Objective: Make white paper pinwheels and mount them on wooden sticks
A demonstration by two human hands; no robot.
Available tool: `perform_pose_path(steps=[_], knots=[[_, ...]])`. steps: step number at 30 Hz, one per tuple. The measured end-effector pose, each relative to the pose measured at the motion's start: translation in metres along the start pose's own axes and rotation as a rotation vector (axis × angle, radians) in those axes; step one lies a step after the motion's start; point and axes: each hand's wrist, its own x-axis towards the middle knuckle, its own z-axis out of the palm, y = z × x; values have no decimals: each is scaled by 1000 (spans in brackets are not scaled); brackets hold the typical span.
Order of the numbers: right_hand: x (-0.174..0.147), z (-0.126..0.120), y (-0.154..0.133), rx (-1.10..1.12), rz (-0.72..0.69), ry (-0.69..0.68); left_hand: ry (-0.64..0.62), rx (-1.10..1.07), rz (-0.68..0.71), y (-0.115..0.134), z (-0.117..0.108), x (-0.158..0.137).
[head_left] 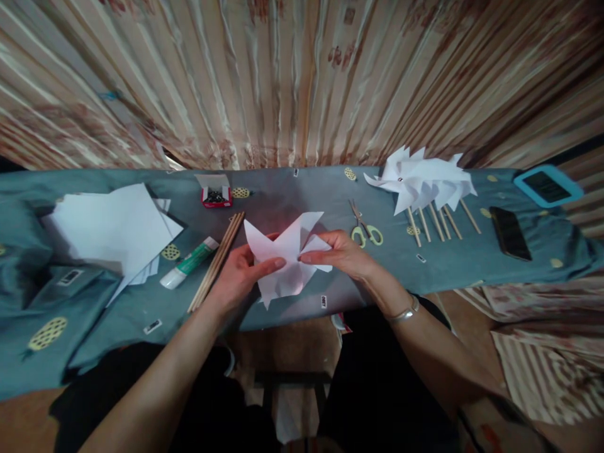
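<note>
Between my two hands is a white paper pinwheel (287, 277), its pointed blades spread and some corners folded toward the middle. My left hand (243, 270) grips its left side, the thumb lying across the paper near the centre. With thumb and fingers closed, my right hand (342, 255) pinches a folded blade at the right side. The fingertips behind the paper are hidden. Just left of my left hand lies a bundle of thin wooden sticks (217, 264). Scissors (362, 228) with yellow-green handles rest beyond my right hand.
Finished-looking pinwheels on sticks (425, 179) lie at the right, near a black phone (510, 233) and a blue-framed tablet (548, 185). At the left are white paper sheets (108, 226), a glue stick (189, 263) and a red box of small dark pins (216, 196). A curtain (283, 82) hangs behind the cloth-covered table (292, 189).
</note>
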Motion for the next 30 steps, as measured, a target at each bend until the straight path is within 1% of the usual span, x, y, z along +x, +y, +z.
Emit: perform_pose_path(steps=[3, 8, 10, 14, 16, 21, 26, 28, 30], knots=[[4, 5, 2, -65, -10, 4, 9, -37, -55, -3, 5, -2], [3, 12, 4, -215, -124, 96, 70, -70, -45, -12, 8, -2], [-1, 13, 4, -309, -223, 166, 95, -110, -44, -15, 7, 0], [-10, 12, 1, -564, -526, 398, 129, -164, -59, -17, 7, 2], [-13, 10, 1, -650, -609, 448, 137, -178, -74, -15, 7, 2], [-13, 4, 4, -725, -635, 442, 186, -188, -51, -16, 8, 4], [-16, -8, 1, -872, -650, 441, 200, -158, -5, -22, 5, 7], [-20, -13, -1, -918, -618, 412, 215, -145, 8, -24, 4, 7], [-25, -17, -3, -968, -588, 345, 226, -132, 15, -26, 3, 8]])
